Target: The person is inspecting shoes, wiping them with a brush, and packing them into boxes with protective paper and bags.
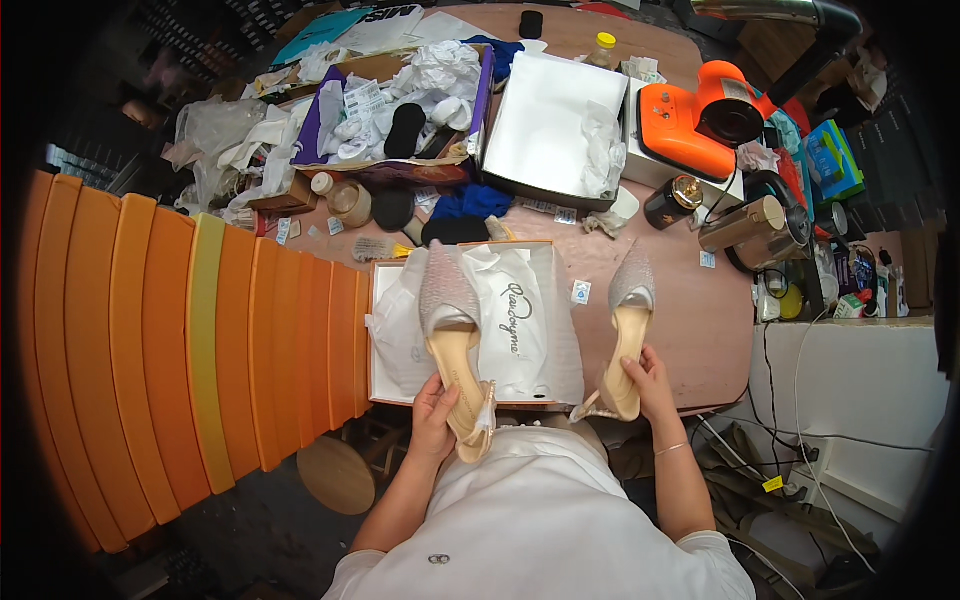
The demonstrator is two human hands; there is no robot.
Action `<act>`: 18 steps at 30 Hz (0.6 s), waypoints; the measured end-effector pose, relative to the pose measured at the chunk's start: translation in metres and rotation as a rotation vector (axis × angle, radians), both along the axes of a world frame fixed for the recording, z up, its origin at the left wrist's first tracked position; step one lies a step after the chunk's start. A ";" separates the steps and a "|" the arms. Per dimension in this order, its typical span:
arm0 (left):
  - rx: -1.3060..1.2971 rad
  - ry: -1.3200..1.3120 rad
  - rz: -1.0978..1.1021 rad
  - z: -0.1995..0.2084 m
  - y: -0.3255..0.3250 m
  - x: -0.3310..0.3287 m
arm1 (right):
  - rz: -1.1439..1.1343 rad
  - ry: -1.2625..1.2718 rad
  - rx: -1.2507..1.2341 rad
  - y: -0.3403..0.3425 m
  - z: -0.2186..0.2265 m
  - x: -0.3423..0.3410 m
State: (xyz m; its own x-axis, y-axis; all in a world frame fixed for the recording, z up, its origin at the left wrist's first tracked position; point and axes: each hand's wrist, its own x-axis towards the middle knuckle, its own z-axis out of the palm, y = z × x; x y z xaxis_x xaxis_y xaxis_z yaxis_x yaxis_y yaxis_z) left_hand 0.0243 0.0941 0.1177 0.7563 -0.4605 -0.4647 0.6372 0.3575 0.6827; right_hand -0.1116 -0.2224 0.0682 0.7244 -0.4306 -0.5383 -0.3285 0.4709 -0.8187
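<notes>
My left hand (434, 418) is closed on the heel end of a pale, glittery pointed-toe shoe (452, 300) with a beige insole. Its toe points away from me, over an open shoebox (385, 385). White tissue paper (515, 310) with dark script lines that box. In my right hand (652, 385) is a matching pointed shoe (631, 300), gripped near the heel to the right of the box. Slingback straps hang at the heel end of both shoes. The undersides of both are hidden.
Stacked orange boxes (150, 350) wall off the left side. Behind the shoebox stand a purple box (310, 120) of crumpled paper, a white box lid (545, 120) and an orange machine (690, 125). A dark jar (673, 203) and a tan cup (742, 224) stand at the right.
</notes>
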 end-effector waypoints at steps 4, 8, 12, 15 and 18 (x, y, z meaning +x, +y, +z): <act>0.196 -0.157 0.054 0.002 -0.010 0.007 | 0.313 0.437 -0.860 -0.063 -0.058 -0.009; 0.411 -0.397 0.000 -0.010 -0.044 -0.002 | 0.598 -0.061 -0.740 -0.003 0.066 0.047; 0.246 -0.464 -0.381 0.001 -0.093 -0.016 | 0.625 -0.150 -0.622 0.064 0.096 0.054; 0.637 -1.171 -0.453 0.004 -0.101 0.061 | 0.508 -0.105 -0.260 0.030 0.069 0.018; 1.146 -1.564 -0.612 -0.030 -0.125 0.143 | 0.378 -0.246 0.193 0.008 0.078 -0.003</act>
State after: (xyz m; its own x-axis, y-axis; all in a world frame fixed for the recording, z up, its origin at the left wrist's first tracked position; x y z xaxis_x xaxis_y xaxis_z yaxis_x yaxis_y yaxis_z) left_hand 0.1675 -0.0309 0.0877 0.6091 -0.7874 0.0950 -0.7566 -0.5409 0.3675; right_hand -0.1149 -0.2140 0.1466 0.9266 -0.0220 -0.3755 -0.3133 0.5071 -0.8029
